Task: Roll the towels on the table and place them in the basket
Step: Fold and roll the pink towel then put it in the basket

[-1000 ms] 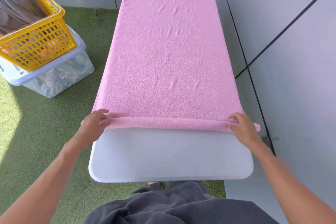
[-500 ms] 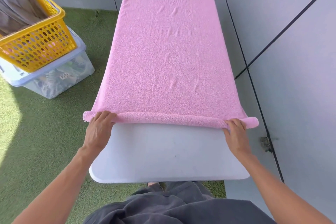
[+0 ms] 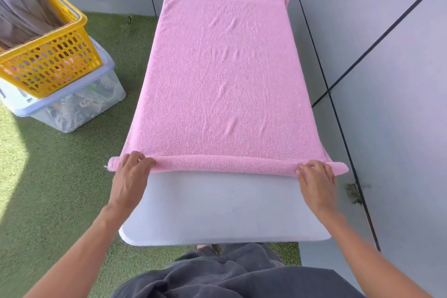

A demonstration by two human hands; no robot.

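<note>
Grey panelled walls close in a narrow corner floored with green turf [image 3: 48, 189], and a white desk [image 3: 225, 210] runs away from the viewer along the right-hand wall. A pink towel [image 3: 222, 75] lies flat over most of the desk, its far end reaching the far edge and its near end wound into a thin roll [image 3: 225, 164] that spans the full width, both tips jutting just past the desk's sides. The left hand [image 3: 131, 176] rests on the roll's left end with fingers curled over the top; the right hand [image 3: 315, 176] does the same at the right end, slightly blurred. Each hand's grip is on the roll, though the thumbs and the undersides of the fingers are hidden. To the left, on the turf, a yellow basket [image 3: 50, 60] sits tilted atop a clear bin [image 3: 79, 106]; grey cloth [image 3: 21, 12] fills the basket and is cut off at the frame's edge. The bin's contents are too muddled to make out. Dark grey clothing [image 3: 229, 276] on the person fills the bottom edge.
</note>
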